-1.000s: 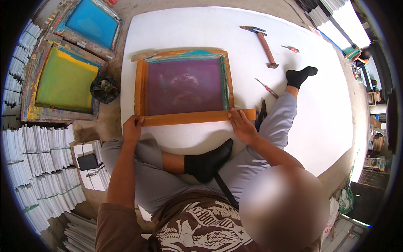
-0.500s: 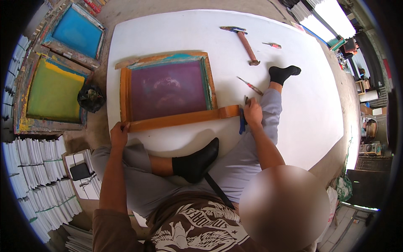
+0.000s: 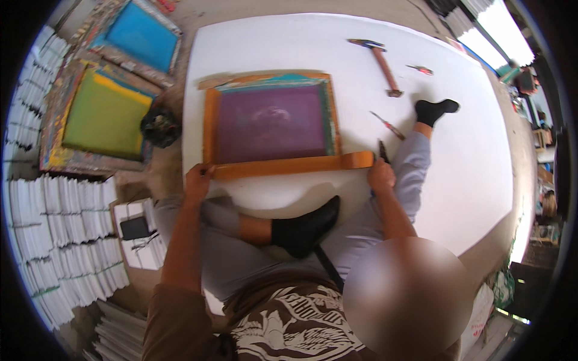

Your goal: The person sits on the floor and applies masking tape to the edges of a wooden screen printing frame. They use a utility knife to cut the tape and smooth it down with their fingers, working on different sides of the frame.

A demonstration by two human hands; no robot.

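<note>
A wooden screen-printing frame point(image 3: 335, 114) with purple mesh point(image 3: 271, 123) lies on the white board. Along its near side runs a strip of brown tape point(image 3: 277, 166), with a wider rolled part at the right end. My left hand point(image 3: 198, 180) is closed at the strip's left end, by the frame's near left corner. At the other end, my right hand point(image 3: 382, 177) is closed beside the rolled part. A dark tool tip point(image 3: 383, 150), like the jaws of pliers, sticks out past my right fingers; that hand covers its handles.
A hammer point(image 3: 385, 69) and two screwdrivers, one nearer point(image 3: 388, 126) and one farther point(image 3: 420, 70), lie on the white board point(image 3: 457, 192). Green point(image 3: 105, 114) and blue point(image 3: 141, 39) screens stand left, beside a black plastic bag point(image 3: 160, 127). Paper stacks point(image 3: 66, 216) fill the lower left.
The whole view has shifted, so everything sits farther right in the picture. My right hand has come closer to the tape's rolled end, and the tool's blue handle no longer shows.
</note>
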